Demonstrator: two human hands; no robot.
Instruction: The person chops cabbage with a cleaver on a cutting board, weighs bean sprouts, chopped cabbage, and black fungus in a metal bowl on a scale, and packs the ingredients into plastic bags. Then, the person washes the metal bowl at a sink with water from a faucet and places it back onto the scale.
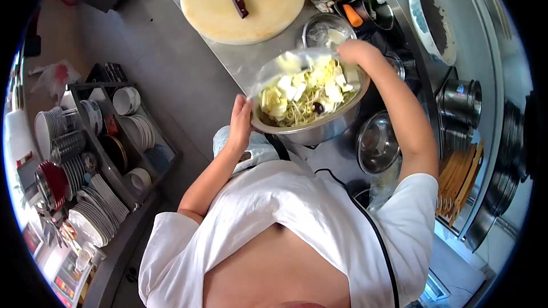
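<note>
A steel bowl (319, 128) holds chopped cabbage (333, 88) and bean sprouts (302, 111). It is tilted toward me, in front of my waist. My left hand (241, 121) grips its left rim, the thumb up by the edge and the fingers partly behind it. At the far right rim, my right hand (359, 52) is closed on the edge, its fingertips mostly hidden. The far side of the bowl looks pale and smeared, so I cannot tell whether plastic film lies there. Just beyond it sits a smaller metal bowl (311, 33) with pale scraps inside.
A round cutting board (274, 8) carries a cleaver (237, 1). A carrot (353, 16) lies in a dark container to the right. An empty steel bowl (378, 142) stands by my right arm. Racked plates (94, 217) fill the left shelves; a white-rimmed pan (419, 20) is far right.
</note>
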